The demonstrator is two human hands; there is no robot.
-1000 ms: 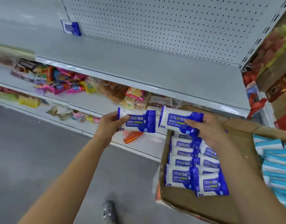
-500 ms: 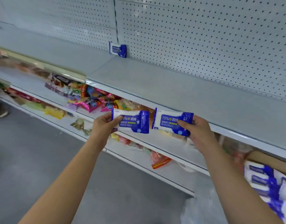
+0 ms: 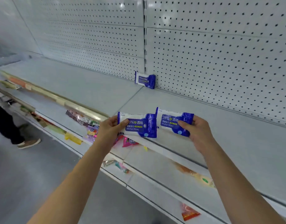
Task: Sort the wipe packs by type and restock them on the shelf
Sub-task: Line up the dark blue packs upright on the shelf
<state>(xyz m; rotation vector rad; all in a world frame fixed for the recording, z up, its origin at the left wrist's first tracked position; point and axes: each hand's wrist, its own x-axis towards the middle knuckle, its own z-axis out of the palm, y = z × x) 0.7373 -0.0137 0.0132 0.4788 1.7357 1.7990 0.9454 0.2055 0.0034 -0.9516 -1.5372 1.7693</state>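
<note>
Two blue-and-white alcohol wipe packs held side by side above the front part of the top shelf point(image 3: 227, 130), same print on both.

Left pack point(image 3: 139, 126) pinched at its left end by the left hand point(image 3: 109, 129): thumb laid across the printed face, remaining fingers point(image 3: 112, 120) curled behind, mostly hidden.

Right pack point(image 3: 171, 120) pinched at its right end by the right hand point(image 3: 198, 134): thumb on the front, other fingers wrapped round the back.

Both packs upright on a long edge, faces toward the camera, free ends pointing inward. Right pack slightly higher. Inner ends meeting in view; touching or merely overlapping, cannot tell. Neither pack resting on the shelf.

Third pack point(image 3: 144, 80) with matching print standing at the back of the same shelf, well apart from both hands, leaning against the pegboard back panel point(image 3: 219, 46) right under the slotted upright, at the seam between shelf boards.

Below: lower shelves with scattered snack packets point(image 3: 90, 126), mixed colours, blurred.

Far left on the floor point(image 3: 26, 175): someone's dark trouser leg and a brown shoe point(image 3: 29, 143).
</note>
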